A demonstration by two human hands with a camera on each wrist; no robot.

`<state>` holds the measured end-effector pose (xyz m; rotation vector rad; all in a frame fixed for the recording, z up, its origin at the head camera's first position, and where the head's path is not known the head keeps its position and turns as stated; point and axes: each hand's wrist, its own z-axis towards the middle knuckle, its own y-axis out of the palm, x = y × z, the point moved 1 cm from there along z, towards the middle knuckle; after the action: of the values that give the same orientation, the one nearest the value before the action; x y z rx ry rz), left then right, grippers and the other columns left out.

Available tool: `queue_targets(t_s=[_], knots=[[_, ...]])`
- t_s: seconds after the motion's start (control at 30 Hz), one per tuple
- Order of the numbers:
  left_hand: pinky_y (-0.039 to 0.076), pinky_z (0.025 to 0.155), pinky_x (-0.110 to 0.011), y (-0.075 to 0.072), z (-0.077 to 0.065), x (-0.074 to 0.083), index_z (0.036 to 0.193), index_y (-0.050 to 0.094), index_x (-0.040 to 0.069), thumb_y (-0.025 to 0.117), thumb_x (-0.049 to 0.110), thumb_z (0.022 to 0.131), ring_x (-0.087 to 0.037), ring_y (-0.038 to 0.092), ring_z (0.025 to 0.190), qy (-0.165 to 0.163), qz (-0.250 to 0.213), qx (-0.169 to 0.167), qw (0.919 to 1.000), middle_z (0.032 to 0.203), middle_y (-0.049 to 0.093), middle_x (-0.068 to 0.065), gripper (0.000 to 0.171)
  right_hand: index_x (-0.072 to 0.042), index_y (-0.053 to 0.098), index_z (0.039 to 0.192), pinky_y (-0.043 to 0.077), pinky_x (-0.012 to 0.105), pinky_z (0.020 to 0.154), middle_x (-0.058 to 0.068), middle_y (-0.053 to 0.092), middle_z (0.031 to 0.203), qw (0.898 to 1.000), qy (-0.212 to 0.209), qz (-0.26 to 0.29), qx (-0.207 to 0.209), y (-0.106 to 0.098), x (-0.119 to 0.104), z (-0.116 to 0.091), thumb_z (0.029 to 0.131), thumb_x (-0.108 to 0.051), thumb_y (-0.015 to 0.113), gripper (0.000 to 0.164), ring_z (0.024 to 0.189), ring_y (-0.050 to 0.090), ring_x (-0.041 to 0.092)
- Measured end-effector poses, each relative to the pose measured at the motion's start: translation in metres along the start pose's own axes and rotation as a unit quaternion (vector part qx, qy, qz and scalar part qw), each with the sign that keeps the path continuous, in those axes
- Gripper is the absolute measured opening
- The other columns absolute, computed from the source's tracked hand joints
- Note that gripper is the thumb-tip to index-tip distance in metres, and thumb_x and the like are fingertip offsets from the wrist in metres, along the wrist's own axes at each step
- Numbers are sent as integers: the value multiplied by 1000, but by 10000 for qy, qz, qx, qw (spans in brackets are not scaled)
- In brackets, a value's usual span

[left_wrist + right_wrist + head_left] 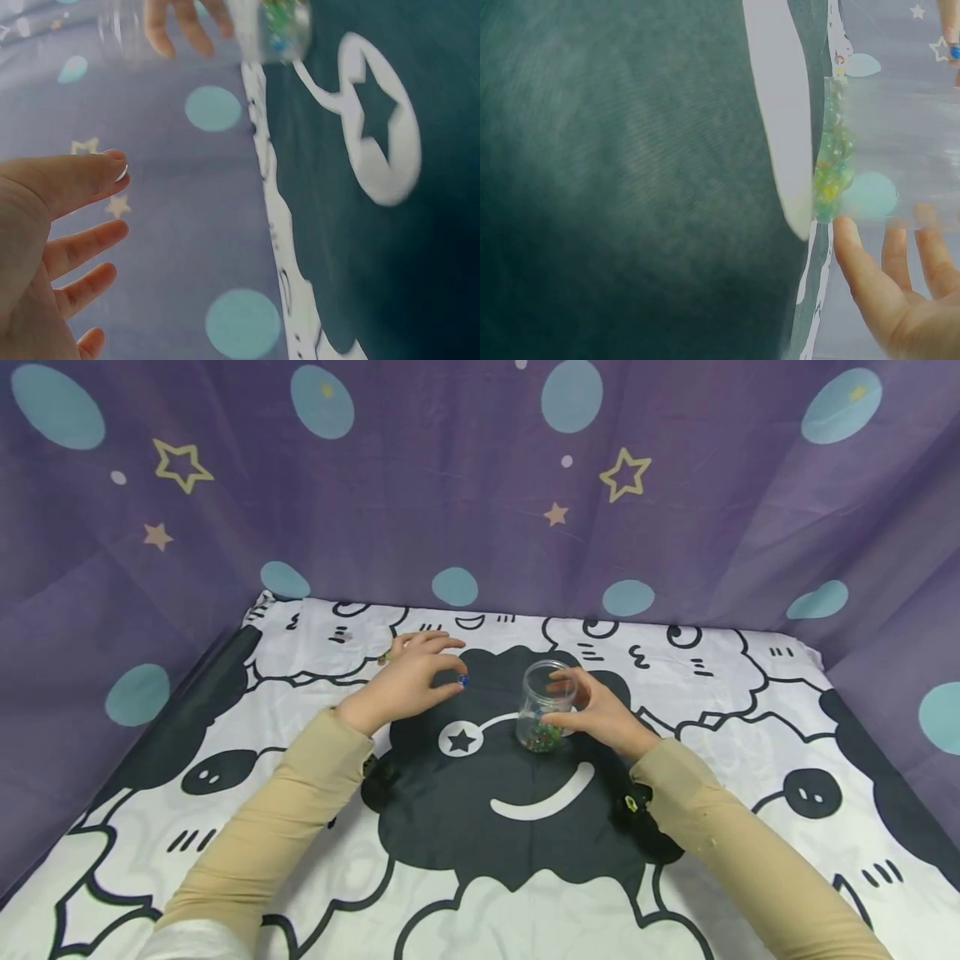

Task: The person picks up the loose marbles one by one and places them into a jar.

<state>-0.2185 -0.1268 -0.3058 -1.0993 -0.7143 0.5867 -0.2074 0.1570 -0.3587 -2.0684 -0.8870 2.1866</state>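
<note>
My left hand [408,685] pinches a small blue marble [463,680] between thumb and forefinger, left of a clear jar [529,714]. The right wrist view also catches this blue marble [955,52] at its upper right edge. In the left wrist view the left hand [52,247] hides the marble, and the other fingers are spread. My right hand [600,717] grips the jar from its right side, thumb in front. The jar stands upright and uncapped. Green and multicoloured marbles [830,176] lie at its bottom.
A few small coloured pieces [385,657] lie on the cloth behind the left hand. The black-and-white cartoon cloth [517,910] covers the table. Behind it hangs a purple curtain [450,485] with stars and blue dots.
</note>
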Motion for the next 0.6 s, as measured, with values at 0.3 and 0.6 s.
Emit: queue_targets(t_s=[0.3, 0.6], knots=[[18, 104, -57, -1, 10, 25, 99, 70, 19, 70, 23, 86, -30, 36, 133, 326, -9, 21, 9995, 137, 52, -8, 14, -10, 37, 140, 50, 40, 86, 14, 47, 139, 10000, -2, 52, -14, 0, 0, 0, 83, -20, 73, 68, 121, 49, 33], [17, 105, -56, -4, 22, 38, 98, 70, 19, 69, 24, 87, -30, 36, 133, 646, 46, 50, 9979, 135, 53, -8, 13, -10, 37, 140, 48, 43, 88, 15, 46, 139, 9999, 27, 130, -21, 0, 2, 1, 86, -15, 70, 63, 124, 47, 34]])
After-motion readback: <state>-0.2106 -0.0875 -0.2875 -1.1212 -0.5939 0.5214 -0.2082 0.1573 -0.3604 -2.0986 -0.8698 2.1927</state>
